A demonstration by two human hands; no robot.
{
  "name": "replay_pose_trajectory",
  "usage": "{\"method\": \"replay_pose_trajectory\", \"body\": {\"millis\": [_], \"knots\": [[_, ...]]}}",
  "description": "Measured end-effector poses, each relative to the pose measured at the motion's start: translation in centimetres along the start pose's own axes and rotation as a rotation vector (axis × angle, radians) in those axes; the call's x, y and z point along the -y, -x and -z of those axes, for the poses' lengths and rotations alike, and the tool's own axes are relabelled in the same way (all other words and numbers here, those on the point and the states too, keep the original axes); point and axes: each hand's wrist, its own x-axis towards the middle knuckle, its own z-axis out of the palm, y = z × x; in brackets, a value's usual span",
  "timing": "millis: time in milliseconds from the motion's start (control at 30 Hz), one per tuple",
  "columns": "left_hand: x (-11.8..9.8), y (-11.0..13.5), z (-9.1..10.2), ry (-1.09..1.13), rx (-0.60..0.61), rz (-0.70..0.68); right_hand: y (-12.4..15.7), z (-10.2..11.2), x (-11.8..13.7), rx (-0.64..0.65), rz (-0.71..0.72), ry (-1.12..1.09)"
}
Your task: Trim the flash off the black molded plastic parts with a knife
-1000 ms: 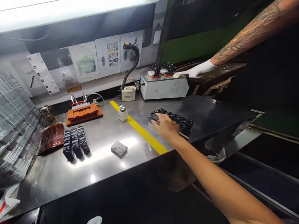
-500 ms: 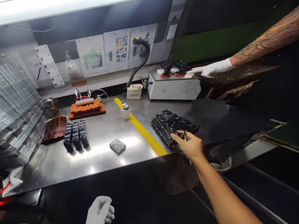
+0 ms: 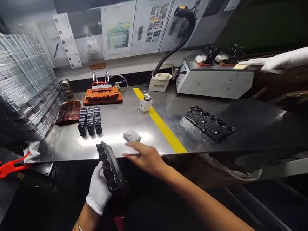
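At the front edge of the shiny steel desk (image 3: pixel 112 123), the white-gloved left hand (image 3: pixel 98 189) has its grip closed round the lower end of a black plastic part (image 3: pixel 109 166). The part is a long, knobbly moulding that tilts up from the palm, with its top at the desk rim. Just right of it, the bare right hand (image 3: pixel 144 157) lies flat, its grip open and holding nothing, fingertips near a small crinkled grey pad (image 3: pixel 132 135). Three similar black pieces (image 3: pixel 90 120) stand in a row farther back.
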Motion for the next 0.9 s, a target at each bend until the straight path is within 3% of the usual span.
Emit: {"method": "replay_pose_trajectory", "body": {"millis": [67, 133, 300, 400, 533, 600, 700, 800, 900], "knots": [[-0.7, 0.8, 1.3, 0.028, 0.099, 0.105, -2.0, -0.2, -2.0, 0.043, -0.277, 0.235], [-1.0, 1.3, 2.5, 0.036, 0.194, 0.163, -3.2, -1.0, -3.6, 0.144, -0.437, 0.385], [-1.1, 1.3, 4.3, 0.076, 0.244, 0.202, -4.1, -2.8, -5.5, 0.231, -0.523, 0.316], [-1.2, 1.2, 4.9, 0.080, 0.203, 0.221, -6.7, -1.0, -7.3, 0.160, -0.566, 0.278], [-1.6, 1.2, 5.2, 0.065, 0.170, 0.246, -13.1, 4.4, -11.7, -0.179, -0.673, 0.387], [-1.6, 1.2, 5.1, 0.067, 0.167, 0.271, -15.9, 6.8, -14.0, -0.245, -0.739, 0.415], [-1.4, 1.1, 4.8, 0.085, 0.162, 0.287, -18.4, 8.4, -16.2, -0.145, -0.837, 0.373], [-1.1, 1.0, 4.6, 0.100, 0.120, 0.290, -19.1, 8.2, -16.8, -0.024, -0.853, 0.343], [-1.1, 0.9, 4.5, 0.095, 0.065, 0.278, -19.3, 7.6, -16.7, -0.012, -0.869, 0.380]]}}
